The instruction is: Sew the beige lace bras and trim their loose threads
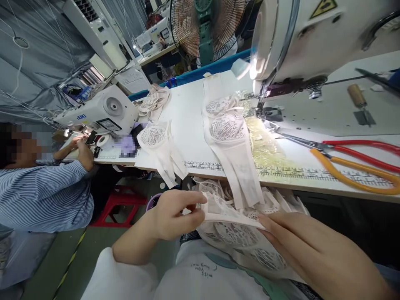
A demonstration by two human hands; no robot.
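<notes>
A cream lace bra (237,234) is stretched between my two hands, just in front of the table edge. My left hand (178,214) pinches one end of its band between thumb and fingers. At the other end, my right hand (309,241) grips the band, its fingers pressed together and partly hidden. Below the band hang the lace cups, above my lap. Another cream bra (228,129) lies on the table ahead, its straps and wings draping over the front edge. More lace pieces (275,202) hang beneath the edge behind my right hand.
A sewing machine (300,46) with its lamp lit stands at the right. Scissors with red and orange handles (337,152) lie on the white table (187,112). Further left are more bra pieces (154,135), a co-worker (46,187) at another machine (100,108), and a red stool (121,206). A fan (206,29) stands behind.
</notes>
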